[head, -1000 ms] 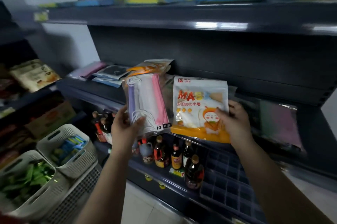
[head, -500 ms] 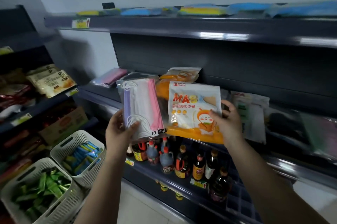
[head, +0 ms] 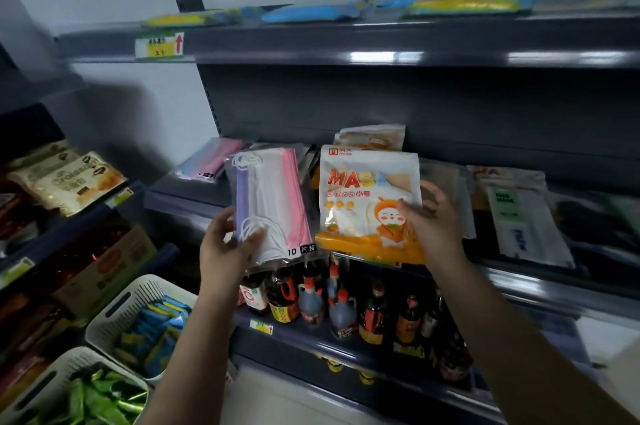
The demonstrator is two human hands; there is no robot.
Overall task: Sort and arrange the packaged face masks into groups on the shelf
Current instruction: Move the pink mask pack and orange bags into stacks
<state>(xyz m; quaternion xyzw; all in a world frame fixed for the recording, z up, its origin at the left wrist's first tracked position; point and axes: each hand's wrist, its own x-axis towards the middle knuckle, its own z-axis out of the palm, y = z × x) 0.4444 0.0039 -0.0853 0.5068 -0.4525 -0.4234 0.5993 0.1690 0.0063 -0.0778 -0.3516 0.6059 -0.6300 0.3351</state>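
The left hand [head: 225, 248] grips a clear pack of flat masks [head: 273, 206] by its lower left corner, thumb across the front and fingers behind it; the masks inside run purple, white and pink, and the pack stands upright in front of the middle shelf [head: 183, 198]. Just beside it, the right hand [head: 433, 220] holds a white and orange pouch printed MASK [head: 367, 203] by its right edge, thumb on the front over the cartoon figure and fingers curled behind. The two packs are close together but a narrow gap shows between them, and both are raised above the shelf's front edge.

Behind the pouch, another orange and white pouch [head: 370, 137] leans against the back panel. Past the left hand, further back, a pink and blue mask pack [head: 211, 161] lies flat on the shelf. Beyond the right hand lie more packets, among them a pale one with green lettering [head: 519, 220]; those further out are too blurred to tell.

Below the hands a row of dark sauce bottles [head: 343, 307] stands on the lower shelf. Down past the left hand are two white baskets, one with blue and yellow packets [head: 145, 324], one with green ones [head: 52, 386]. Above the hands, blue and yellow packs [head: 311, 12] lie on the top shelf
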